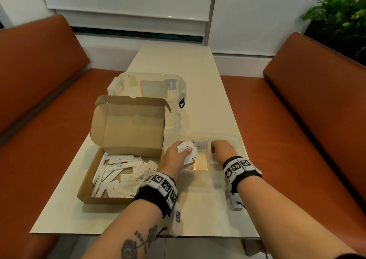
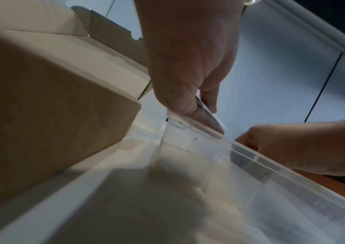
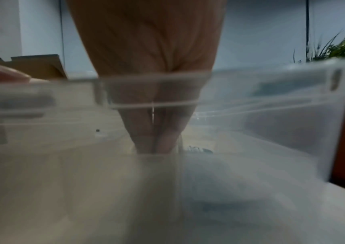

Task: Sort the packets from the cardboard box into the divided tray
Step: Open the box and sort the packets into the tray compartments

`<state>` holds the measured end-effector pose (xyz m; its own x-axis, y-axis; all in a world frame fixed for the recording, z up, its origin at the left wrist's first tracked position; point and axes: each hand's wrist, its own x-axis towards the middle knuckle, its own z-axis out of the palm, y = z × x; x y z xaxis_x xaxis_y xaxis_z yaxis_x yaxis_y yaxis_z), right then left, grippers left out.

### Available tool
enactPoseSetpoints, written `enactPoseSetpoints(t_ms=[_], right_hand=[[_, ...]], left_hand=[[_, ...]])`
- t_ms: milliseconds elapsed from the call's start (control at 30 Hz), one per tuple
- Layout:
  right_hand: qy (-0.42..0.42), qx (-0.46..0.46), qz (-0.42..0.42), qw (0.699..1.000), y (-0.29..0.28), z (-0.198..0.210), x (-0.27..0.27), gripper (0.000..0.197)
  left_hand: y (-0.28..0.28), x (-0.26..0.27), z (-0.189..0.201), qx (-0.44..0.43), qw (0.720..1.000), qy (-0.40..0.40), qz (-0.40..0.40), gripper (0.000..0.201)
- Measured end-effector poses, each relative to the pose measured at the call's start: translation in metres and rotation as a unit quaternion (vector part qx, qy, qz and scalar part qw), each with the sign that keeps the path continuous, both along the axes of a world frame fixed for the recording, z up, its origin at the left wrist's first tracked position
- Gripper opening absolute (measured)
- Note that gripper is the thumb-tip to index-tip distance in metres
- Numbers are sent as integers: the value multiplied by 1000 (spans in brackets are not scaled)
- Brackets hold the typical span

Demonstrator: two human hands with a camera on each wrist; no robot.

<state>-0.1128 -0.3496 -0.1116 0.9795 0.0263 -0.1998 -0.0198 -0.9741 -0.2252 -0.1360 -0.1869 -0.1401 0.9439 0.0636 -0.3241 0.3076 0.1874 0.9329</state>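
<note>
The open cardboard box (image 1: 107, 200) sits on the left of the table with several white packets (image 1: 118, 171) loose inside. To its right stands the clear divided tray (image 1: 200, 162). One packet (image 1: 199, 146) lies in its middle compartment. My left hand (image 1: 176, 155) grips a bunch of white packets (image 1: 188, 150) over the tray's left compartment. In the left wrist view the thumb and fingers pinch them (image 2: 209, 112) at the tray rim (image 2: 251, 158). My right hand (image 1: 220, 149) reaches into the right compartment. Its fingers (image 3: 152, 145) point straight down, held together, tips on the floor.
A clear lidded plastic container (image 1: 150, 88) stands behind the box. Orange bench seats flank the table on the left (image 1: 39, 120) and on the right (image 1: 316, 120). A green plant (image 1: 340, 11) is at the far right. The cream table (image 1: 198, 70) runs on towards the window.
</note>
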Motion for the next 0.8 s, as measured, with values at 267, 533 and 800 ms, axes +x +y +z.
enactPoseSetpoints(t_ms=[267,533,800], right_hand=[[-20,6,12,1000,2,-12,1,33],[-52,70,-13,996,4,-6,1,19],[-79,380,-34,921,30,24,-14,9]], left_hand=[[0,-1,2,4,1000,4,-6,27],[0,-3,8,21,1000,4,-17,33],[-4,-1,15,-2,998,20,-65,34]])
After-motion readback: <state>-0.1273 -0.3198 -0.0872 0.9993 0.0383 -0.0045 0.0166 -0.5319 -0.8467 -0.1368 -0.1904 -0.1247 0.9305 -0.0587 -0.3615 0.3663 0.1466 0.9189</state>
